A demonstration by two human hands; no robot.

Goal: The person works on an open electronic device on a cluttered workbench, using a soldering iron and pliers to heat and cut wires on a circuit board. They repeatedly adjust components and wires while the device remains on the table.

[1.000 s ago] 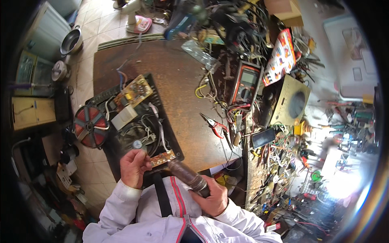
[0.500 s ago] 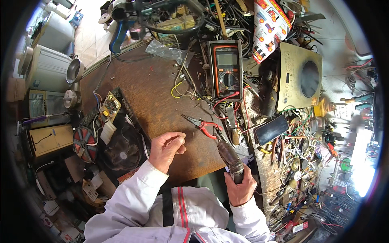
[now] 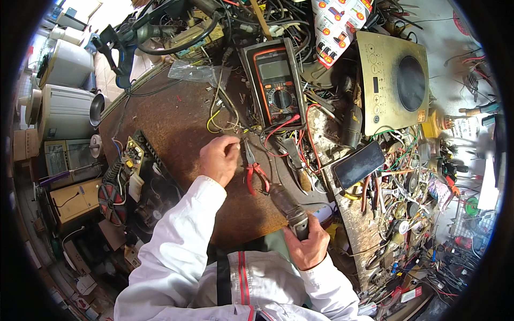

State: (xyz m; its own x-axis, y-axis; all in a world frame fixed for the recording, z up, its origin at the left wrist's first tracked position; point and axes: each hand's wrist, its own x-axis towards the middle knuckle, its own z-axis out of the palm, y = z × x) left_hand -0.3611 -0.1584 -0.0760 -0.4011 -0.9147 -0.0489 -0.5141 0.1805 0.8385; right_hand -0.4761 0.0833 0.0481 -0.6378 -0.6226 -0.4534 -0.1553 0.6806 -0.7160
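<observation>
My right hand grips a dark brown cylindrical handheld tool by its near end, at the table's front edge. The tool's far end comes close to the red handles of the needle-nose pliers. These pliers lie on the brown table with their jaws pointing away from me. Just left of the jaws, my left hand hovers with thumb and fingers pinched together. Whatever the pinch holds, if anything, is too small to make out.
A multimeter with a red lead lies beyond the pliers. At right are a black phone, an induction cooker and piled wires and parts. An opened appliance with a fan and circuit board is at left.
My left hand has moved farther from me, up to the pliers' jaws. The pliers have swung to point more straight away from me. My view has shifted; the right hand keeps its grip.
</observation>
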